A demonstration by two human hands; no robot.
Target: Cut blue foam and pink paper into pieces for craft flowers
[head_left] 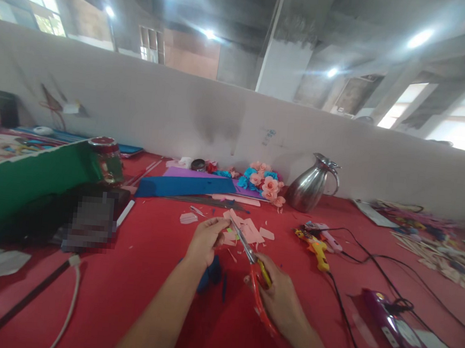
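Observation:
My right hand grips a pair of scissors by the red and yellow handles, with the blades pointing forward and left. Their tips reach the fingertips of my left hand, which is closed in a pinch. What it pinches is too small to make out. Cut pieces of pink paper lie on the red table just beyond and beneath the blades. A dark blue piece sits below my left hand, partly hidden by the wrist, with a narrow blue strip beside it.
Blue sheets, pink and blue paper flowers and a metal jug stand toward the back. On the right are a yellow glue gun, trailing cables and a purple power box. A lidded jar and green box are left.

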